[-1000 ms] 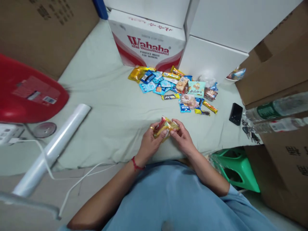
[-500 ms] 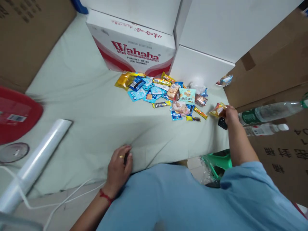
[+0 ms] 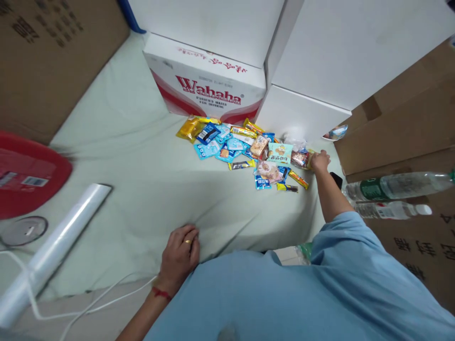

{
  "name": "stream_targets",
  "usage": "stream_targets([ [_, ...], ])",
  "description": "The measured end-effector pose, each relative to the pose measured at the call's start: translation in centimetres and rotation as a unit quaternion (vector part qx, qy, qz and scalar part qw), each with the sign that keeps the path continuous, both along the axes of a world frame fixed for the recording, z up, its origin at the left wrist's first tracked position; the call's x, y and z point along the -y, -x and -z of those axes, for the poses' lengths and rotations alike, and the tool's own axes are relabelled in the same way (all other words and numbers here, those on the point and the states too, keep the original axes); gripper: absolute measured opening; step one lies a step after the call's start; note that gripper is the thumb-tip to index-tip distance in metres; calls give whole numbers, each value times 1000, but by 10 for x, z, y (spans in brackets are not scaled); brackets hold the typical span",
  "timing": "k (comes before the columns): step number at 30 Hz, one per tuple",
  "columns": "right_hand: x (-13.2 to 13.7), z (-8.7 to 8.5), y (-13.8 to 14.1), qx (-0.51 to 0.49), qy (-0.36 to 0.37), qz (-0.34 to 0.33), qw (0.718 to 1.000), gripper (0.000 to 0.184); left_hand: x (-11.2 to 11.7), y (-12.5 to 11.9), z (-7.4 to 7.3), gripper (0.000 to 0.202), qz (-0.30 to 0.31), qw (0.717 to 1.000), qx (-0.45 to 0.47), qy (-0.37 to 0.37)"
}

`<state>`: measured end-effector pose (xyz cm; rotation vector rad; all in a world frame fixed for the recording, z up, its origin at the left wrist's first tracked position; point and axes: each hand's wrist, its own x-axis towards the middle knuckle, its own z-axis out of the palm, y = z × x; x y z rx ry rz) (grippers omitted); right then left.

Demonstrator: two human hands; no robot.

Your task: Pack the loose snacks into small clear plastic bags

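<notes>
My right hand [image 3: 321, 161] is closed on a yellow snack packet [image 3: 312, 158], mostly covered by its fingers, at the right end of the snack pile. Beside it lie a brown snack packet [image 3: 299, 158] and a pale green packet [image 3: 280, 152]. Several blue sachets [image 3: 207, 150], yellow-wrapped bars [image 3: 243, 132] and an orange-yellow packet [image 3: 189, 129] make up the rest of the pile. My left hand [image 3: 180, 251], wearing a ring, rests at the near edge of the cloth with fingers curled in; nothing shows in it.
A Wahaba-style red-and-white Wahaha carton [image 3: 209, 94] and white boxes [image 3: 305, 109] stand behind the pile. To the right lie a large plastic bottle [image 3: 398, 186], a smaller bottle [image 3: 391, 210] and a black object [image 3: 336, 180]. A plastic film roll [image 3: 67, 241] and red object [image 3: 31, 175] are left.
My right hand has carried the yellow snack packet leftward and away from me, to the pile's right end. My left hand stays at the cloth edge, its fingers curled tighter. The view has shifted slightly.
</notes>
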<state>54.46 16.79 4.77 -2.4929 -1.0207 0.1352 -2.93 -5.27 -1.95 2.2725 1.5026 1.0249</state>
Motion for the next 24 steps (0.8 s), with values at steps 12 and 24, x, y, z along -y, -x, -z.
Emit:
stream_targets([
  [12,-13,-20,88,116,-35,-237,964,26,-1,0,-1,18,-7,1000,-20,6],
  [24,202,-9,16,194,9,108,975,40,-3,2,3,13,4,1000,-1,9],
])
